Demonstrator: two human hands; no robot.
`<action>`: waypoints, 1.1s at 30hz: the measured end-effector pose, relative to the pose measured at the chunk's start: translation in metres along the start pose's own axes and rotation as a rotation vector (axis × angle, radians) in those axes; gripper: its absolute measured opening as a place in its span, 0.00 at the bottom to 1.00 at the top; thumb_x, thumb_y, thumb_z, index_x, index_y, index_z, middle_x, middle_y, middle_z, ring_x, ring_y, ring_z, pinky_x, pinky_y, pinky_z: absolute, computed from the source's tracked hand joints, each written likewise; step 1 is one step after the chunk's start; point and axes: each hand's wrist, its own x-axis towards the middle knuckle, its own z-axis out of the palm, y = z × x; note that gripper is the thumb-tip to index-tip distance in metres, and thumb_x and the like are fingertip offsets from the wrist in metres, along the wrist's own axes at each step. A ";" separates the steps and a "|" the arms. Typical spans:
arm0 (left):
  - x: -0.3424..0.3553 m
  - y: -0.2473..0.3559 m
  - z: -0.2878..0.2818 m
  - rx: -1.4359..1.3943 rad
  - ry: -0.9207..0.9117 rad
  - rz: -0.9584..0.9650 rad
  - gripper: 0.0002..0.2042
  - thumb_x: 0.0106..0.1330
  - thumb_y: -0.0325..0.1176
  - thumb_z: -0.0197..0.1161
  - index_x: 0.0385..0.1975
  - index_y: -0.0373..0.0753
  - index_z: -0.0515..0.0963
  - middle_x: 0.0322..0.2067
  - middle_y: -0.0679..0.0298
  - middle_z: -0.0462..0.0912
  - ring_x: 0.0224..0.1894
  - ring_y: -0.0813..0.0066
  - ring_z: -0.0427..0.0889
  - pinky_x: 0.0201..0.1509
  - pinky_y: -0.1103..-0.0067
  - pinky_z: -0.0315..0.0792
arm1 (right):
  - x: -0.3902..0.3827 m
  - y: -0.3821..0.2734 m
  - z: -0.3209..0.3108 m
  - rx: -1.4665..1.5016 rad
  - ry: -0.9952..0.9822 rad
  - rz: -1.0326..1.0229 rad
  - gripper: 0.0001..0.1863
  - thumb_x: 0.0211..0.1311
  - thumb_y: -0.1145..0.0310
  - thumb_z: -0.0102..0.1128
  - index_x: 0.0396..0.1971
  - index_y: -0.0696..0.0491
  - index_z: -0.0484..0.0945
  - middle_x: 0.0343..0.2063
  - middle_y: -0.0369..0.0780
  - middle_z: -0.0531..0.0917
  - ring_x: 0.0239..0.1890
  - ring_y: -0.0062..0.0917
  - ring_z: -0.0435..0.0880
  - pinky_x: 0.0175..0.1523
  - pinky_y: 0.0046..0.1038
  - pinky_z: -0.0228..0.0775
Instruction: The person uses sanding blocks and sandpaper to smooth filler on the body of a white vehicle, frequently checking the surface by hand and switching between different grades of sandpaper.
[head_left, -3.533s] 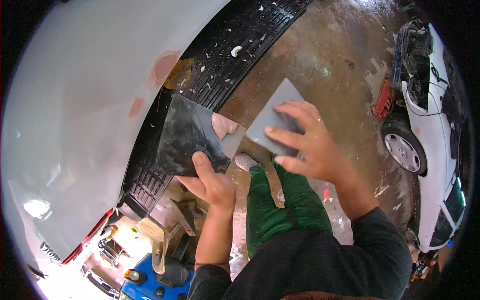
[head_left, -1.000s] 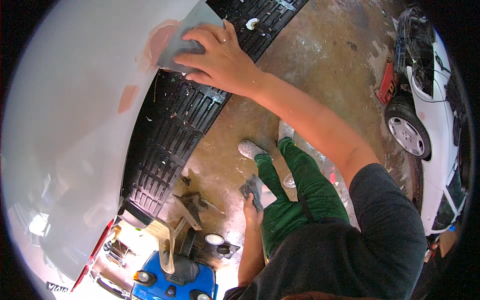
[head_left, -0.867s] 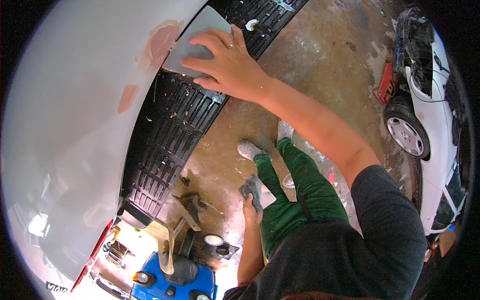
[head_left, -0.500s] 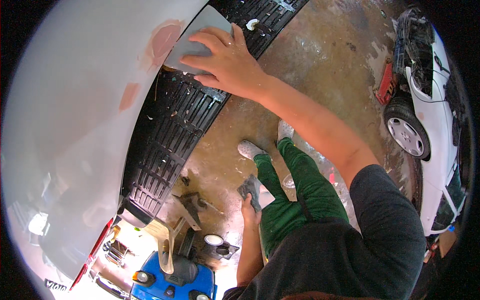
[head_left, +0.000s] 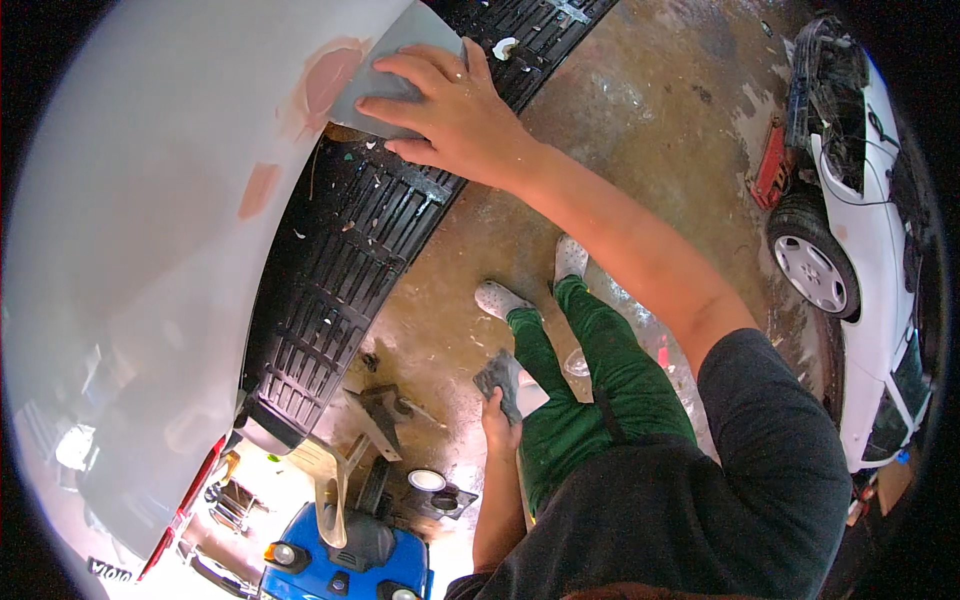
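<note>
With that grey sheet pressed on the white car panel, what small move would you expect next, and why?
Probably a short stroke of the right hand toward the pinkish filler patch. It presses the grey sheet flat beside that patch on the white panel, part of which still shows uncovered. The left hand holds a dark pad low, away from the panel.

Glossy white panel [head_left: 150, 250], matt grey sanding sheet [head_left: 395, 60]
</note>
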 end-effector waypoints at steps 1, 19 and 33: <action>0.001 0.000 0.000 0.000 -0.036 0.025 0.16 0.72 0.32 0.58 0.58 0.40 0.71 0.50 0.61 0.82 0.52 0.62 0.82 0.59 0.64 0.75 | -0.001 0.000 -0.001 -0.018 -0.034 0.006 0.25 0.49 0.55 0.74 0.51 0.34 0.82 0.62 0.36 0.69 0.66 0.35 0.67 0.62 0.68 0.54; 0.001 -0.001 0.000 -0.013 -0.023 0.017 0.16 0.72 0.31 0.59 0.57 0.39 0.70 0.50 0.61 0.81 0.52 0.65 0.81 0.61 0.67 0.75 | 0.006 -0.046 0.004 0.009 0.057 0.041 0.27 0.47 0.55 0.75 0.52 0.32 0.81 0.61 0.37 0.69 0.64 0.37 0.66 0.62 0.69 0.53; 0.000 0.003 0.009 0.001 0.016 -0.012 0.18 0.71 0.32 0.59 0.59 0.39 0.70 0.52 0.60 0.81 0.53 0.64 0.81 0.61 0.66 0.74 | -0.001 -0.030 0.002 0.008 -0.006 0.052 0.27 0.48 0.57 0.75 0.52 0.33 0.82 0.61 0.36 0.69 0.65 0.37 0.67 0.64 0.66 0.54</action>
